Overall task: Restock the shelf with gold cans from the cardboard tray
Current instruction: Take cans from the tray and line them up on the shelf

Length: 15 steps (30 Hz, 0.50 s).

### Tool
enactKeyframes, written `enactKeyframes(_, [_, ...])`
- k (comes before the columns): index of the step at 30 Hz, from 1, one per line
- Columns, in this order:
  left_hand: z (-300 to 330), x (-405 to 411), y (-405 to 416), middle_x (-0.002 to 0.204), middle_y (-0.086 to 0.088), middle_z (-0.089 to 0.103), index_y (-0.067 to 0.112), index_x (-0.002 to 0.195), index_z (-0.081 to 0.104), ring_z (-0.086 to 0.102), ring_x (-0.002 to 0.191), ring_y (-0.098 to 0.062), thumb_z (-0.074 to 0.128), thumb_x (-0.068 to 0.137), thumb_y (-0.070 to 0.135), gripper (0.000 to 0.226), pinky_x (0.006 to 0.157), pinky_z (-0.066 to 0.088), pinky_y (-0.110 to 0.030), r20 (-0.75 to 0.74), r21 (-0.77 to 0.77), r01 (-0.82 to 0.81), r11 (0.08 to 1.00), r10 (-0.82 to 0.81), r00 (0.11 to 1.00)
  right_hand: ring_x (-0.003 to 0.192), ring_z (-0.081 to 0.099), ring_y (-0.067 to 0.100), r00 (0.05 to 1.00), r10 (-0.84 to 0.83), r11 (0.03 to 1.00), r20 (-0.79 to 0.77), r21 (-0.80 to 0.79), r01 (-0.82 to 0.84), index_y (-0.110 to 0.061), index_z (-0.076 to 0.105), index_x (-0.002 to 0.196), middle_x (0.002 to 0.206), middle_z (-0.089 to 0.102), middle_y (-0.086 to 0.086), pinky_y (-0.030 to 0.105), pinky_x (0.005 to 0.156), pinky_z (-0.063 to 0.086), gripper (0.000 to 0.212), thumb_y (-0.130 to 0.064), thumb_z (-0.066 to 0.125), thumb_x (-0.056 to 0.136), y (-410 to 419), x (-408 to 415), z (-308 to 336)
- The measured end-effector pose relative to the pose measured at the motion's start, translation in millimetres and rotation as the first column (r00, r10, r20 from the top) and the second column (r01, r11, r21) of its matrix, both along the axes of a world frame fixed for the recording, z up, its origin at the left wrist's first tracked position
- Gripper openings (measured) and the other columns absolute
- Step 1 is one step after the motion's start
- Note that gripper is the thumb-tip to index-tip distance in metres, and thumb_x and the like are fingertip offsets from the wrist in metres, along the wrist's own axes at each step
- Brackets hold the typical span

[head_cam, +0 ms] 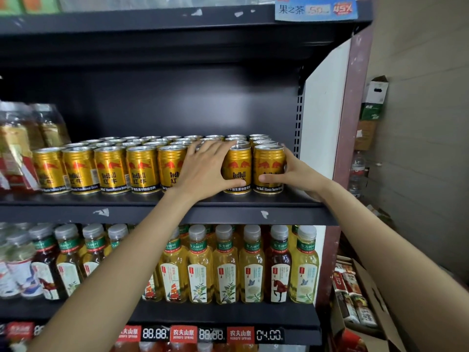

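Gold cans point(268, 168): right hand point(294, 174) fingers curl round one; left hand point(205, 168) fingers splayed over neighbours.

Gold cans point(142, 168) are showing red bulls and a dark base band; the shelf point(152, 214) is looking matte black; tea bottles point(225, 265) are glowing yellow-green under grey caps.
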<state>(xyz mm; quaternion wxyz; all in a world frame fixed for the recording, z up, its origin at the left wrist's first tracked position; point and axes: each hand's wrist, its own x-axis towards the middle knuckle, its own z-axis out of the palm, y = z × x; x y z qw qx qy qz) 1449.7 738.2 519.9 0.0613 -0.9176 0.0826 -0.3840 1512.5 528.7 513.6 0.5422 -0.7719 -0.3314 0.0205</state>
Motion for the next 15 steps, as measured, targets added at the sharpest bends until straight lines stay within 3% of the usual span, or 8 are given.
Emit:
enactKeyframes(2, [-0.6, 0.7, 0.1, 0.151, 0.0, 0.034, 0.025, 0.147, 0.022, 0.025, 0.14, -0.018, 0.052, 0.073, 0.075, 0.094, 0.115, 0.012, -0.041, 0.013, 0.002, 0.002, 1.0, -0.002, 1.0, 0.113, 0.057, 0.008, 1.0, -0.004, 1.0, 0.017, -0.014, 0.005, -0.026, 0.029, 0.141, 0.124, 0.057, -0.008, 0.032, 0.099, 0.045, 0.092, -0.03, 0.077, 0.063, 1.7, 3.7, -2.4])
enactKeyframes(5, [-1.8, 1.6, 0.6, 0.15, 0.0, 0.035, 0.024, 0.147, 0.024, 0.026, 0.139, -0.018, 0.052, 0.073, 0.074, 0.093, 0.115, 0.01, -0.041, 0.026, 0.001, 0.014, 1.0, -0.014, 1.0, 0.108, 0.057, 0.004, 0.999, -0.028, 0.999, 0.042, -0.019, 0.029, -0.027, 0.035, 0.136, 0.121, 0.059, -0.007, 0.027, 0.095, 0.045, 0.086, -0.035, 0.077, 0.062, 1.6, 7.5, -4.3])
enactKeyframes(8, [-2.4, 2.9, 1.0, 0.15, 0.0, 0.035, 0.024, 0.147, 0.023, 0.027, 0.139, -0.018, 0.053, 0.073, 0.074, 0.093, 0.116, 0.009, -0.041, 0.025, -0.004, 0.026, 1.0, -0.026, 0.999, 0.105, 0.056, 0.001, 0.998, -0.015, 1.0, 0.054, -0.025, 0.016, -0.026, 0.036, 0.136, 0.119, 0.059, -0.008, 0.022, 0.09, 0.045, 0.076, -0.024, 0.076, 0.072, 0.9, 9.9, -4.3])
enactKeyframes(15, [-4.6, 6.7, 2.9, 0.151, -0.001, 0.033, 0.024, 0.148, 0.021, 0.024, 0.141, -0.017, 0.053, 0.072, 0.075, 0.097, 0.116, -0.002, -0.046, 0.034, -0.012, 0.032, 0.999, -0.031, 0.999, 0.108, 0.056, 0.003, 0.999, -0.029, 0.998, 0.031, -0.047, 0.03, -0.02, 0.026, 0.144, 0.121, 0.057, -0.007, 0.033, 0.103, 0.044, 0.085, -0.019, 0.075, 0.074, 0.5, 7.5, -3.9])
